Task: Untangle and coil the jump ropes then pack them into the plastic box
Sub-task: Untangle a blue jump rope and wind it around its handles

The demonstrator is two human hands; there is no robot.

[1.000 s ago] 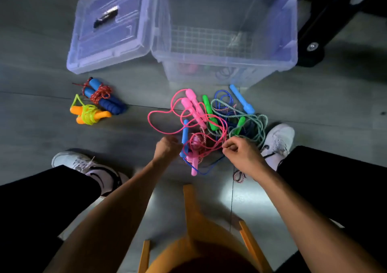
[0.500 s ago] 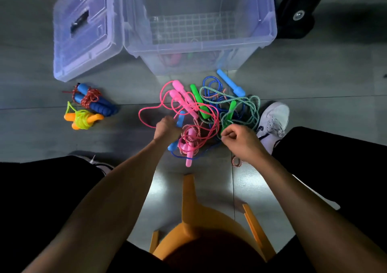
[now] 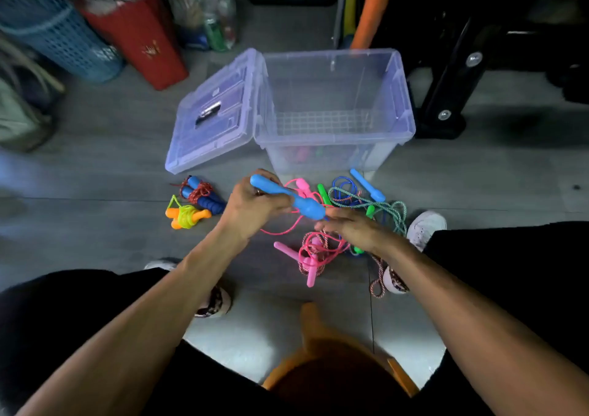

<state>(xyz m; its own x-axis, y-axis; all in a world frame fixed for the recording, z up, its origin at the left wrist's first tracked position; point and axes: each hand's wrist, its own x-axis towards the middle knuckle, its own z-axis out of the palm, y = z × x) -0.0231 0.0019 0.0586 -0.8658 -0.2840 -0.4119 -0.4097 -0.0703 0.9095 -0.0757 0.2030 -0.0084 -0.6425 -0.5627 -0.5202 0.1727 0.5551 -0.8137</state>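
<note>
At the far left of the floor [image 3: 95, 224] stand a blue mesh basket [image 3: 54, 30] and a red bag [image 3: 140, 33], tilted against the clutter behind them. Nearer the middle, the clear lid [image 3: 213, 122] of the plastic box [image 3: 334, 97] hangs open to the box's left side; the box itself stands upright and shows a grid-patterned bottom. In front of the lid lie two coiled ropes just beside each other: one with orange handles and yellow cord [image 3: 186, 216], one with dark blue handles and red speckled cord [image 3: 202, 194]. The left hand [image 3: 255, 205] is raised above the floor, its fingers [image 3: 271, 200] curled round a light blue rope handle [image 3: 288, 200], which slants down toward the right. The right hand [image 3: 357, 229] meets the lower end of that handle; its fingers reach toward the tip, though whether they pinch the cord there or only touch it cannot be told through the blur. Beneath and beyond both hands lies the tangled pile of jump ropes [image 3: 334, 224] on the floor, just in front of the box: pink cord and pink handles, green handles, a teal braided rope, a blue cord with another light blue handle. A white shoe [image 3: 427, 227] sits at the pile's right edge, and an orange stool [image 3: 318, 336] shows between the person's legs.
</note>
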